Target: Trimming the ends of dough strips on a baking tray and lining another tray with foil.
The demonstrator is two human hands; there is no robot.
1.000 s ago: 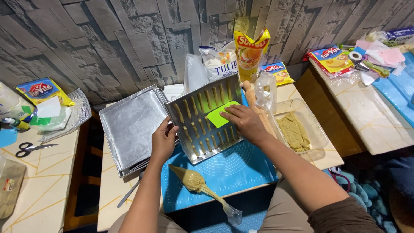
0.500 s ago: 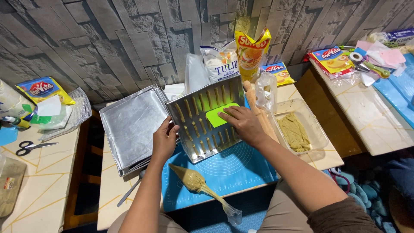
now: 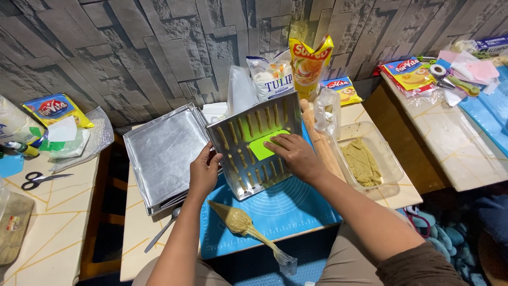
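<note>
My left grip (image 3: 203, 172) clasping the tilted tray (image 3: 256, 143) of dough strips, right grip (image 3: 296, 155) flat, fingers together, on a green scraper (image 3: 263, 149).

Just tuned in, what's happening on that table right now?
A person is working over a metal baking tray lined with rows of piped dough strips. The left hand grips the tray's near left edge and holds it tilted up, while the right hand presses a green scraper against the tray's surface. A filled piping bag lies on the blue mat in front, a stack of empty trays sits to the left, and a clear container of dough sits to the right.
</note>
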